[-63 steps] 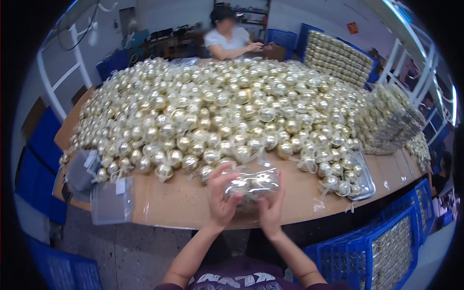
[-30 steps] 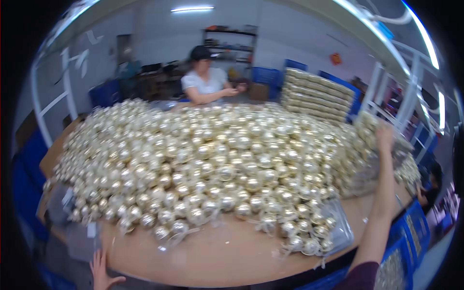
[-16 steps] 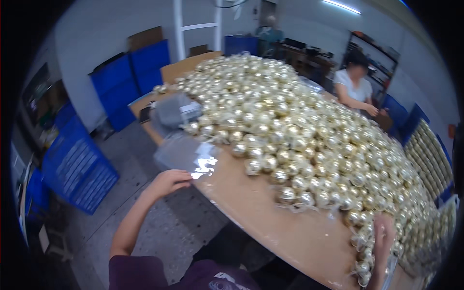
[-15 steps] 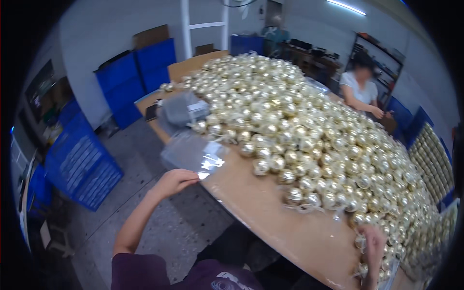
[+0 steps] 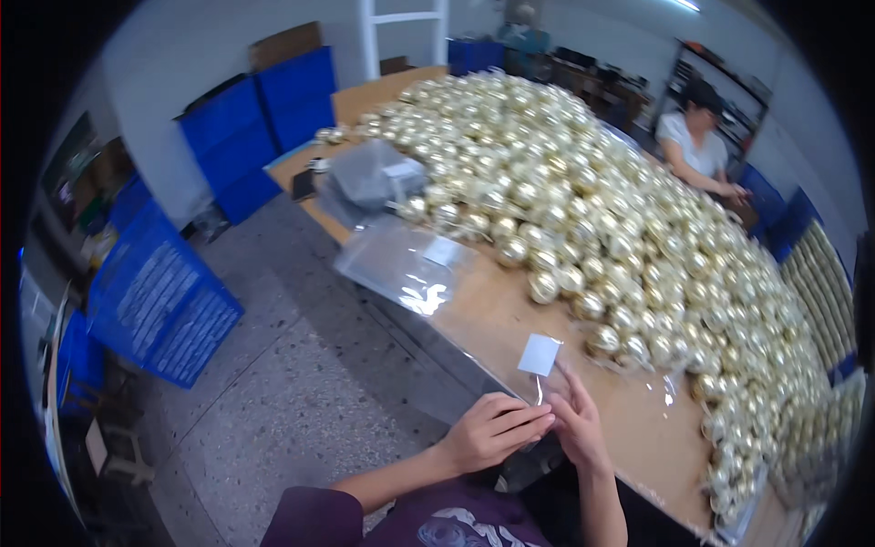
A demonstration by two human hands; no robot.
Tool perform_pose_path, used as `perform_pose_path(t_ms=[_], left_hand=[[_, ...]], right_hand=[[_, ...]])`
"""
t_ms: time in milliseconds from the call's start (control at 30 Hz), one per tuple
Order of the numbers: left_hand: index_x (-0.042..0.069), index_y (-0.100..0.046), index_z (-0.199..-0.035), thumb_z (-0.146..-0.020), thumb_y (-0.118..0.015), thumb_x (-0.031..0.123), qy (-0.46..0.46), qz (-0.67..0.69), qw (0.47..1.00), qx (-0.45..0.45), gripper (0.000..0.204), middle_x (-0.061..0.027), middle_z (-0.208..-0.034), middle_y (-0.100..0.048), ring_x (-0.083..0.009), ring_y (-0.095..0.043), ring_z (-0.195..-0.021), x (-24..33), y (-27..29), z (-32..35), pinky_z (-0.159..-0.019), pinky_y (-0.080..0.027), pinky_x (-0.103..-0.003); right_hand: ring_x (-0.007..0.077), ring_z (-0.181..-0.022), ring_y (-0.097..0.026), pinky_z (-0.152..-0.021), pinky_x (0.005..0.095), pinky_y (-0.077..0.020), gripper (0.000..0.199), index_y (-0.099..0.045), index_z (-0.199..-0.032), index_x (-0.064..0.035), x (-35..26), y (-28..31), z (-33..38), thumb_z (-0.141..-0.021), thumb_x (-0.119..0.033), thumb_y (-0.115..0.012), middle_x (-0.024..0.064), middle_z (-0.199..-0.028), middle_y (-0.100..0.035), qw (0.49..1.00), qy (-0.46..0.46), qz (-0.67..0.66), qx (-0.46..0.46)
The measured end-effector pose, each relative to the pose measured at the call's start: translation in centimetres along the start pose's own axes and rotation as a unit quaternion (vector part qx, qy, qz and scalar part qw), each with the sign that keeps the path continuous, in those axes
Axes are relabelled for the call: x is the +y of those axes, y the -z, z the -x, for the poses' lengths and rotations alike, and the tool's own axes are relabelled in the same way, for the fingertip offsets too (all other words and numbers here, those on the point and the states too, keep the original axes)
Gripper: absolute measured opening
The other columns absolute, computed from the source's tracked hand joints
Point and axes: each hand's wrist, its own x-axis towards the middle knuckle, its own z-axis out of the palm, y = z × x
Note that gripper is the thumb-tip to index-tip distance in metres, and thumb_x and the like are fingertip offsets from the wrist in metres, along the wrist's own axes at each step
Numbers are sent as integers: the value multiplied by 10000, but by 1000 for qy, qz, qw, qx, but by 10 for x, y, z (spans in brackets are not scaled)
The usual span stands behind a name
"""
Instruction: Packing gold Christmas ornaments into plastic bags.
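At the table's near edge my two hands have come together around a clear plastic bag [image 5: 540, 356] with a white label on it. My left hand [image 5: 492, 433] pinches the bag's edge between thumb and fingers. Just to its right, my right hand [image 5: 580, 421] has its thumb and fingers on the same bag, fingertips pointing away from me. More clear bags [image 5: 396, 264] lie flat on the table edge to the left, next to a stack of greyish bags [image 5: 369, 178]. A big heap of shiny gold balls [image 5: 583, 201], many in clear wrapping, covers most of the table.
Bare brown tabletop [image 5: 497, 310] shows between the heap and me. A dark phone-like object [image 5: 303, 185] lies at the far left corner. Blue crates [image 5: 164, 301] stand on the left, and trays of gold balls [image 5: 816, 292] on the right. Another person [image 5: 697, 150] works across the table.
My left hand has moved right from the flat bags, bringing one bag along. My right hand has come left from the heap's near end to meet it. The view has shifted slightly.
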Motion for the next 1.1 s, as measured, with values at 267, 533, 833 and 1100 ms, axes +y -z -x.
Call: perform_pose_path(t_ms=[267, 533, 833, 1100], left_hand=[[151, -595, -1251, -750, -747, 338, -128, 83, 964, -220, 556, -87, -1302, -533, -252, -488, -1182, 19, -22, -5, -1028, -365, -445], [115, -625, -1204, -630, -780, 547, 111, 118, 849, -503, 736, -210, -1067, -657, -350, -649, -993, 10, -20, -85, -886, -502, -440], [-2, -678, -791, -874, -701, 225, 281, 341, 896, -49, 243, -61, -797, -687, -105, -667, -707, 14, -91, -93, -529, -485, -213], [-48, -504, -1258, -1009, -441, 325, 210, 519, 819, -124, 453, -156, -1103, -648, -159, -677, -860, 8, -133, -86, -678, -536, -243]], right_hand=[[291, -866, -621, -659, 381, -504, 501, -565, -1137, -21, -39, 27, 34, -753, -298, -731, 135, -935, -588, 603, 231, 756, 107], [232, -512, -509, -480, 352, -409, 496, -635, -828, -49, -45, 55, 81, -713, -529, -681, 47, -599, -461, 561, 399, 716, 116], [115, -773, -545, -705, 266, -484, 339, -539, -1114, -37, -46, 51, 86, -855, -176, -709, 52, -968, -583, 885, 339, 131, 289], [67, -526, -444, -516, 177, -361, 356, -539, -846, -48, -67, 78, 56, -1025, -333, -421, -21, -682, -493, 722, 444, 14, 530]])
